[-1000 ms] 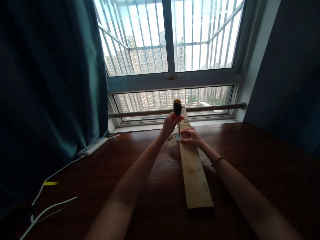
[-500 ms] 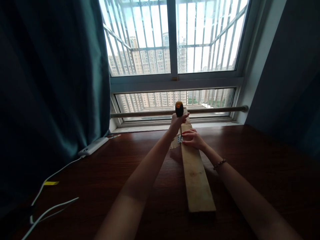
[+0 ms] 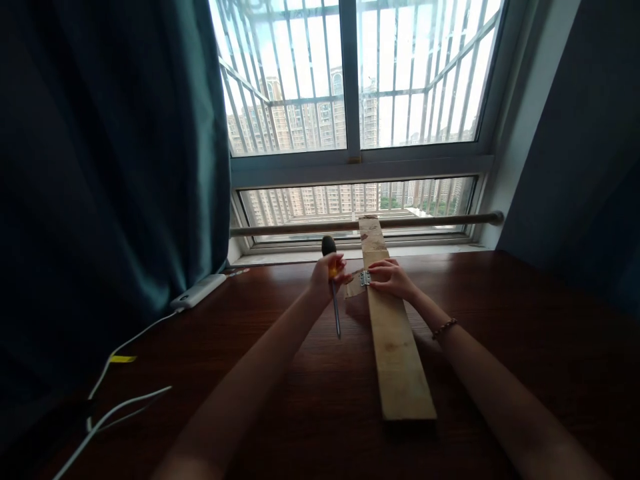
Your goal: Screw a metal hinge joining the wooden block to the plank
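My left hand [image 3: 324, 275] is closed around the handle of a screwdriver [image 3: 337, 313], whose dark handle end shows above the fist and whose metal shaft points down, apart from the wood. A small metal hinge [image 3: 365, 278] sits where a long wooden board [image 3: 395, 343] meets a short wooden piece [image 3: 354, 287] on its left. My right hand [image 3: 393, 279] rests on the board, with its fingertips pressed against the right edge of the hinge. The board reaches from near the window toward me.
A dark red-brown wooden table [image 3: 280, 393] lies under everything. On the left are a white power strip [image 3: 200, 291], a white cable [image 3: 113, 413] with a yellow tag [image 3: 123, 359], and a blue curtain [image 3: 200, 167]. A horizontal rail [image 3: 440, 221] crosses before the barred window.
My left hand has moved left and down, lifting the screwdriver off the hinge. My right hand has stayed at the hinge. The view has shifted slightly.
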